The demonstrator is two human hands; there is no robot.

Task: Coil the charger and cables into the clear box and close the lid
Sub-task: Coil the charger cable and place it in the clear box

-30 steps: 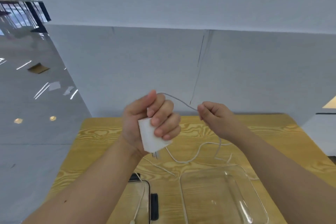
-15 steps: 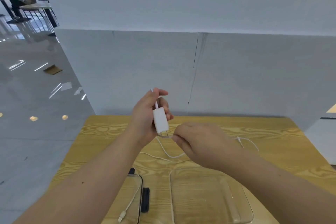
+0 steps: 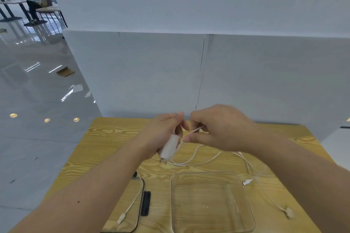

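My left hand [image 3: 161, 134] grips a white charger [image 3: 169, 147] above the wooden table, its metal prongs pointing down toward me. My right hand [image 3: 217, 130] pinches the charger's white cable [image 3: 195, 130] close beside the left hand. The rest of that cable [image 3: 198, 160] trails in loose loops on the table behind the clear box [image 3: 210, 200], which stands open and empty at the front. Its lid [image 3: 132, 206], with a black latch [image 3: 145, 202], lies left of the box. A second white cable [image 3: 130, 206] rests across the lid.
A white USB plug [image 3: 247, 182] and a thin cable [image 3: 272, 200] ending in a small connector [image 3: 288, 213] lie right of the box. A grey partition wall [image 3: 151, 72] stands behind the table [image 3: 106, 136]. Far off at the upper left a person sits at a table.
My right hand rose from below the charger to level with the left hand, carrying the cable up. The charger tilted so its prongs point down toward me.
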